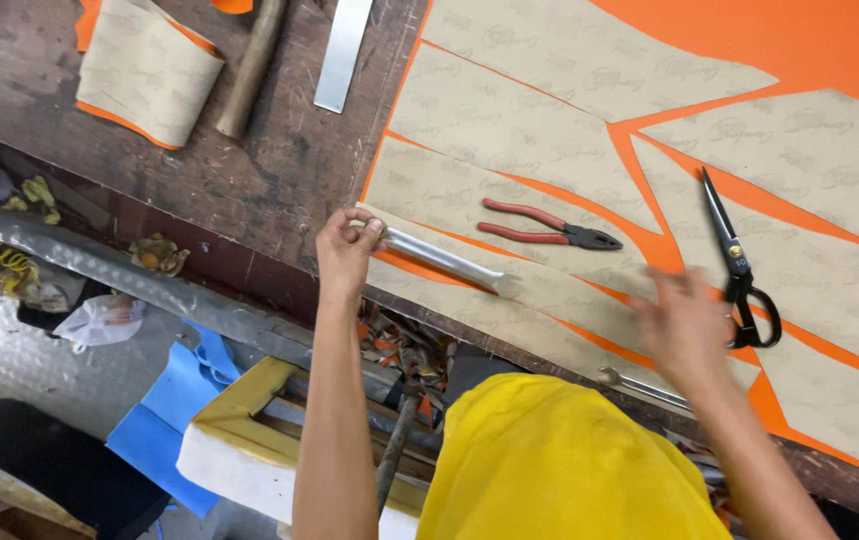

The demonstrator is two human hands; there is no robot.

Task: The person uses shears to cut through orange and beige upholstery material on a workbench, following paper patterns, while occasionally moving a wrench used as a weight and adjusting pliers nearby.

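Fingers (370, 228) of the left hand (345, 252) are pinched around the end of a flat metal tool (445, 262), which lies across a tan strip (550, 295) at the bench edge. Just beyond the tool's far tip the right hand (685, 325) is blurred; I cannot tell whether it is spread or curled, though it sits beside the black scissors (740, 270). Above the pinching fingers rest red-handled pliers (545, 228). Several tan pieces already lie cut apart on the orange sheet (810, 40), so the cutting looks well along. The strip under the tool looks like the piece in hand.
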